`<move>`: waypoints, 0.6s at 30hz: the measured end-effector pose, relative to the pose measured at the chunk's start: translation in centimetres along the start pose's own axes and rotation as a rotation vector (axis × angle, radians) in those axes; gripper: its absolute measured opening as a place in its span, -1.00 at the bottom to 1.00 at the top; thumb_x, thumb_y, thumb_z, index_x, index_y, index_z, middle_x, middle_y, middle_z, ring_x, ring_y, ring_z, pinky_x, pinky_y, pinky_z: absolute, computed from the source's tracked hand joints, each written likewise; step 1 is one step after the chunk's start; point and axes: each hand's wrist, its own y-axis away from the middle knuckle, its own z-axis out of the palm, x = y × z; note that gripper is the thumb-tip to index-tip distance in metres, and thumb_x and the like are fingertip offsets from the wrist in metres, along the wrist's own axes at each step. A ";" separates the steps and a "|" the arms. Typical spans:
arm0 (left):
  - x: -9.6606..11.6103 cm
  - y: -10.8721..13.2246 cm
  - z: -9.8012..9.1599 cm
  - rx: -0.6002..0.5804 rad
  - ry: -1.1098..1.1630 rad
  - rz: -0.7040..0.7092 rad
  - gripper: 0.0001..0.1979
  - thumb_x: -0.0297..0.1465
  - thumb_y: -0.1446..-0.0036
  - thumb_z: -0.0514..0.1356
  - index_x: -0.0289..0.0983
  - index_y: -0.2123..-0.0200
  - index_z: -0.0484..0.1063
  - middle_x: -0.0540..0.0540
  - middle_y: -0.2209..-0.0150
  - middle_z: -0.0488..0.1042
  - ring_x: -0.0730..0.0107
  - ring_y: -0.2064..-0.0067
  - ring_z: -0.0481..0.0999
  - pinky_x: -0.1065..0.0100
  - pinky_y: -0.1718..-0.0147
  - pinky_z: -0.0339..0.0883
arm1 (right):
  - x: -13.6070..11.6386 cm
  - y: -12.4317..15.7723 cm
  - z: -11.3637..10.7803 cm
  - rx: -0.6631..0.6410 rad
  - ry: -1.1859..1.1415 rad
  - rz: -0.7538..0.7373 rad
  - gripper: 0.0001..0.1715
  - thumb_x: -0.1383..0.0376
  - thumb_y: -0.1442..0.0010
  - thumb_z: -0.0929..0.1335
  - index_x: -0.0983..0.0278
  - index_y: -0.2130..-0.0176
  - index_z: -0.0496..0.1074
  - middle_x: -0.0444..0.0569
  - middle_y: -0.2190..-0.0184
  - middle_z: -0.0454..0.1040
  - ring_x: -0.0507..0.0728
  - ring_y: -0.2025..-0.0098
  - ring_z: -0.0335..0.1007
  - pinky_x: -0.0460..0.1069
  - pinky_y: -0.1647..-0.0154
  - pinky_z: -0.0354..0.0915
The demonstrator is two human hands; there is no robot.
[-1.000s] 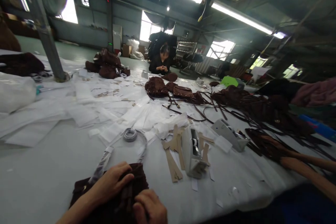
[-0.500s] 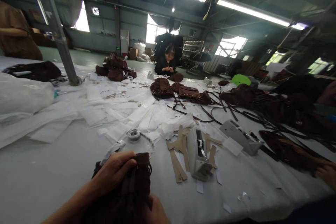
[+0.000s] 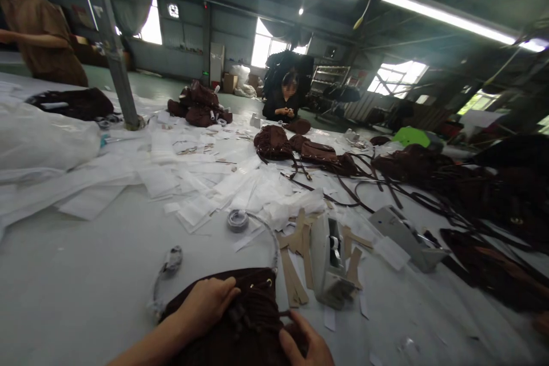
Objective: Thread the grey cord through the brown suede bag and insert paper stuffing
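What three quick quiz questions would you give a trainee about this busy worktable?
1. True or false: the left hand and the right hand both touch the dark brown fringed leather bag.
2. What lies on the white table just beyond the bag? A: grey tape roll. B: red mug. C: open laptop.
3. On which side of the bag does the white plastic tape dispenser stand, left or right?

Key: 1 true; 2 A; 3 right.
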 end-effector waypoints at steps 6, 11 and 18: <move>2.3 3.2 -4.6 -0.038 0.242 0.218 -0.77 -0.29 -0.17 0.06 -0.11 0.13 0.41 -0.06 0.23 0.54 0.25 0.21 0.50 0.38 0.23 0.29 | -9.3 -9.1 -1.1 -0.036 0.343 -0.300 -0.53 0.12 -0.21 0.21 0.31 0.01 0.41 0.11 0.08 0.50 0.16 0.10 0.45 0.00 0.13 0.35; 2.1 4.5 -6.7 -0.047 0.284 0.114 -0.73 -0.35 -0.09 0.13 -0.05 0.11 0.43 0.01 0.26 0.56 0.25 0.27 0.52 0.39 0.28 0.33 | -13.5 -18.6 6.3 -0.109 0.565 -0.299 -0.55 0.12 -0.20 0.26 0.41 0.12 0.47 0.26 0.13 0.52 0.26 0.06 0.43 0.09 0.04 0.27; -0.3 5.2 -3.9 0.164 0.057 0.248 -0.84 -0.39 -0.21 0.04 -0.10 0.22 0.40 0.00 0.39 0.53 0.36 0.39 0.51 0.47 0.43 0.29 | -13.5 -21.5 10.1 -0.223 0.695 -0.288 -0.63 0.18 -0.21 0.27 0.43 0.19 0.48 0.24 0.19 0.53 0.22 0.12 0.44 0.07 0.10 0.26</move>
